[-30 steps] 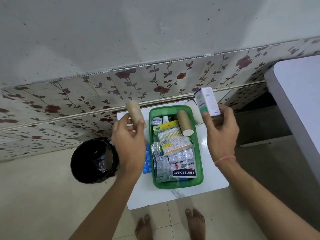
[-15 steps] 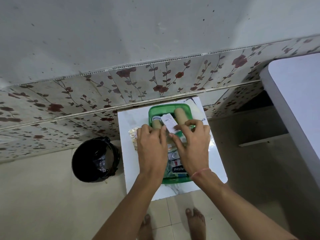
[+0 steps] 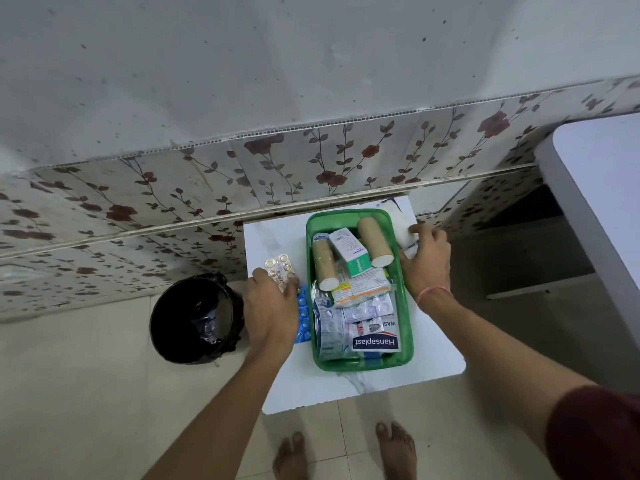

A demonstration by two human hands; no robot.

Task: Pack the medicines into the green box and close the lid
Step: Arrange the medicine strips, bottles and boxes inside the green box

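left hand (image 3: 270, 306): fingers curled on orange strip (image 3: 280, 268), table's left edge | right hand (image 3: 424, 261): fingers on white roll (image 3: 403, 230), far right corner | box (image 3: 405, 327): mid-table, open, heaped | risk: strip slips off edge; lid won't seat

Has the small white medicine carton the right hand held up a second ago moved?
Yes. The white carton went down and left into the green box, lying between two brown rolls.
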